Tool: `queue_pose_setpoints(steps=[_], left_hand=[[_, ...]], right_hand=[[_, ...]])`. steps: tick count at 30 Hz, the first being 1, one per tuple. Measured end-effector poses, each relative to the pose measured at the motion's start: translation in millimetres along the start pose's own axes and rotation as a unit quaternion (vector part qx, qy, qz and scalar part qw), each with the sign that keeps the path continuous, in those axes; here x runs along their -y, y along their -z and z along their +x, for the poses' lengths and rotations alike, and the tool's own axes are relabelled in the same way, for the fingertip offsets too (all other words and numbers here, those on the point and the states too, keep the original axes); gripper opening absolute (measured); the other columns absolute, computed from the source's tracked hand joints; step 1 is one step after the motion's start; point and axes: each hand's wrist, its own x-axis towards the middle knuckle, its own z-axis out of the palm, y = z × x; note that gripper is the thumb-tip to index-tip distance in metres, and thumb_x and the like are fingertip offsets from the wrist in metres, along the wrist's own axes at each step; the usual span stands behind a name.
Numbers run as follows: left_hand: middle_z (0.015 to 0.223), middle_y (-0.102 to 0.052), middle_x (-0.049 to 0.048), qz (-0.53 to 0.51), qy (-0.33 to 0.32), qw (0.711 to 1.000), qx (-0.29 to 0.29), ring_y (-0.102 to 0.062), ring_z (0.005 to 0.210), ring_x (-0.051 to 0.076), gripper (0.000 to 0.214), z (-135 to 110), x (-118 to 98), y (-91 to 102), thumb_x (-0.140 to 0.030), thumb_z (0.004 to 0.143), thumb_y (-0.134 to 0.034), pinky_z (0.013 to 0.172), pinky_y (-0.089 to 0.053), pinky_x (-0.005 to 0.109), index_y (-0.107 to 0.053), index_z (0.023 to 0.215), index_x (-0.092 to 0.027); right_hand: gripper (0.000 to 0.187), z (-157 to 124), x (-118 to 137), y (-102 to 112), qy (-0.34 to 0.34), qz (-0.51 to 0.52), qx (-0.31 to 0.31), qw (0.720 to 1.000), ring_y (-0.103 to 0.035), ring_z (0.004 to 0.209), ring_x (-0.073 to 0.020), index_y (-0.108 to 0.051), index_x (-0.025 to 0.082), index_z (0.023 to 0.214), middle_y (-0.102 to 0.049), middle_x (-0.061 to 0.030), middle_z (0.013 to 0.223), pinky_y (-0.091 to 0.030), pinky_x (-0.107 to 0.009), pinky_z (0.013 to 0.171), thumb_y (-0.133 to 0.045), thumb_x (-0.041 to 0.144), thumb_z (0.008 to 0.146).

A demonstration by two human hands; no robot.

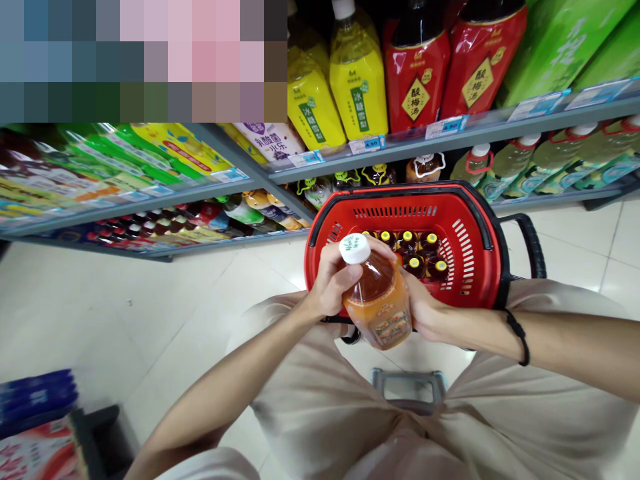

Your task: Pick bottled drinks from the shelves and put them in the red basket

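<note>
An orange drink bottle (379,298) with a white cap is held in front of me, tilted to the left, over the near rim of a red shopping basket (470,220). My left hand (333,280) is wrapped round the bottle's neck and shoulder. My right hand (423,303) grips the bottle's lower body from the right. Inside the basket lie several dark bottles with yellow caps (417,250). A black band sits on my right wrist (520,337).
Store shelves run across the top with yellow bottles (357,80), red-labelled dark bottles (417,67) and green boxes (565,40). Lower shelves hold more drinks. The basket's black handle (533,243) juts right. Pale floor tiles lie left; packaged goods (37,427) sit at bottom left.
</note>
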Motion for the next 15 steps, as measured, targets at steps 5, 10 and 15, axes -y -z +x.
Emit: queue_pose_setpoints(steps=[5,10,15], left_hand=[[0.112,-0.075,0.0161,0.000,-0.006,1.000,0.006,-0.069,0.109,0.033,0.050,0.1,0.7,0.4,-0.059,0.097,-0.064,0.101,-0.052,0.046,-0.079,0.116,-0.016],[0.110,-0.075,0.0159,0.002,-0.003,1.000,0.007,-0.069,0.106,0.033,0.048,0.1,0.5,0.9,-0.057,0.098,-0.062,0.090,-0.053,0.044,-0.079,0.116,-0.017],[0.110,-0.075,0.0148,0.001,0.003,1.000,-0.003,-0.069,0.107,0.032,0.048,-0.9,1.3,0.9,-0.057,0.096,-0.063,0.096,-0.053,0.044,-0.080,0.115,-0.016]], right_hand=[[0.025,-3.5,1.9,-2.5,-0.003,0.028,0.008,1.000,-0.069,0.098,-0.0198,-0.068,0.018,0.118,-0.079,-0.0056,0.108,-0.056,-0.031,0.086,-0.046,0.027,0.110],[0.024,0.1,0.0,-0.6,-0.018,0.024,0.004,1.000,-0.068,0.091,-0.0189,-0.070,0.018,0.114,-0.079,-0.0056,0.105,-0.056,-0.030,0.083,-0.048,0.025,0.108],[0.029,-3.9,5.9,-4.2,-0.034,0.001,-0.005,0.999,-0.067,0.087,-0.0183,-0.071,0.018,0.104,-0.078,-0.0052,0.099,-0.054,-0.029,0.081,-0.046,0.030,0.112]])
